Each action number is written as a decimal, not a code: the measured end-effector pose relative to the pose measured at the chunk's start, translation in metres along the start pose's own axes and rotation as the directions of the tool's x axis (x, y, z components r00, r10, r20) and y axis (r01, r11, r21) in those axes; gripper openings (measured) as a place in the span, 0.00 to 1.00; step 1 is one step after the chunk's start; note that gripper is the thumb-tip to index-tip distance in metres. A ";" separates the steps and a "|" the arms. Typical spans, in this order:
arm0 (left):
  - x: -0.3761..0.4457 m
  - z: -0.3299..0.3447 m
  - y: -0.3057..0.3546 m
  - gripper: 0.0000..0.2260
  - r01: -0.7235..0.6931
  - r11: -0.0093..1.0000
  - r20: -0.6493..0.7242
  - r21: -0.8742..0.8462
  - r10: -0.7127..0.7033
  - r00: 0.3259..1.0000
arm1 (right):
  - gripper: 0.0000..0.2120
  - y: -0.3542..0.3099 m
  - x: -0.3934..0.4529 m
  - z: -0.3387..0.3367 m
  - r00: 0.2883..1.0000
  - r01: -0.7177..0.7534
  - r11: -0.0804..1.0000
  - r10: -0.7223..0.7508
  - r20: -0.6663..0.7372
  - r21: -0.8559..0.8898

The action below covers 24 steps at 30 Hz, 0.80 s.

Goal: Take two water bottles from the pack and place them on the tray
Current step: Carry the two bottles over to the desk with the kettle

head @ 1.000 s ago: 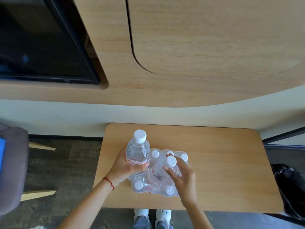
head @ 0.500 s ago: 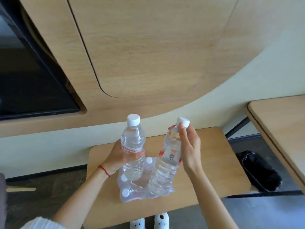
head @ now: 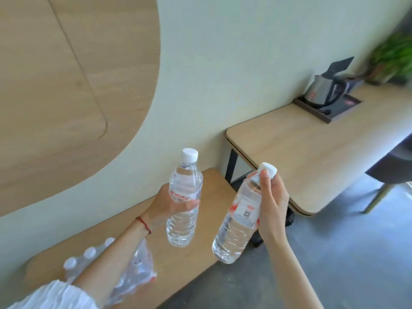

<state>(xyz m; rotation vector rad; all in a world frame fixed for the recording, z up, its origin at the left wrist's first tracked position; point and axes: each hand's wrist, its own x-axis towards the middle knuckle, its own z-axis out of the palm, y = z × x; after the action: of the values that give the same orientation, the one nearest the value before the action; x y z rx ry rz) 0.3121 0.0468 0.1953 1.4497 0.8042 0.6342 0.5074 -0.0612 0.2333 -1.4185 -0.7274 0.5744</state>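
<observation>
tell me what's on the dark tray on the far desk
A metal kettle with a dark handle stands on the tray, at its left end. A reddish card lies at the right end. The floor of the tray under the kettle is hidden, and small items are too blurred to tell.

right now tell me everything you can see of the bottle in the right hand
The clear plastic water bottle with a white screw cap is full, capped, and tilted, cap leaning up and right. A white label with red marks and a small code wraps its middle. The right hand holds its upper half in a closed grip, lifted in the air.
</observation>
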 end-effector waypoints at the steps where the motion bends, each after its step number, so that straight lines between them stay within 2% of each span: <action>1: 0.010 0.023 0.002 0.20 -0.004 1.000 0.028 0.000 0.004 1.000 | 0.13 0.000 0.006 -0.022 1.000 0.007 1.000 -0.007 -0.026 -0.003; 4: 0.043 0.093 0.013 0.27 -0.016 1.000 0.122 0.004 0.016 0.992 | 0.15 -0.005 0.027 -0.089 0.993 0.003 1.000 -0.004 -0.119 -0.011; 10: 0.111 0.217 0.032 0.19 -0.017 0.999 0.296 0.034 0.007 0.955 | 0.15 -0.003 0.064 -0.204 0.943 0.007 0.999 -0.022 -0.332 -0.045; 13: 0.146 0.272 0.037 0.18 -0.042 0.999 0.361 0.026 0.030 0.932 | 0.16 0.003 0.085 -0.251 0.902 -0.006 0.999 -0.011 -0.431 -0.037; 19: 0.225 0.379 0.039 0.16 -0.092 0.992 0.476 0.085 0.041 0.878 | 0.09 0.013 0.138 -0.340 0.840 -0.027 0.993 -0.041 -0.541 -0.118; 24: 0.292 0.474 0.058 0.17 -0.111 0.988 0.557 0.103 0.034 0.829 | 0.09 0.009 0.183 -0.415 0.755 -0.045 0.991 -0.050 -0.654 -0.128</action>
<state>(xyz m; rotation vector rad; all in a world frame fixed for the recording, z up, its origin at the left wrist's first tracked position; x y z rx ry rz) 0.8698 -0.0055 0.2023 1.6784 0.3328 0.1859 0.9387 -0.2024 0.2414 -1.6101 -0.1938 -0.0113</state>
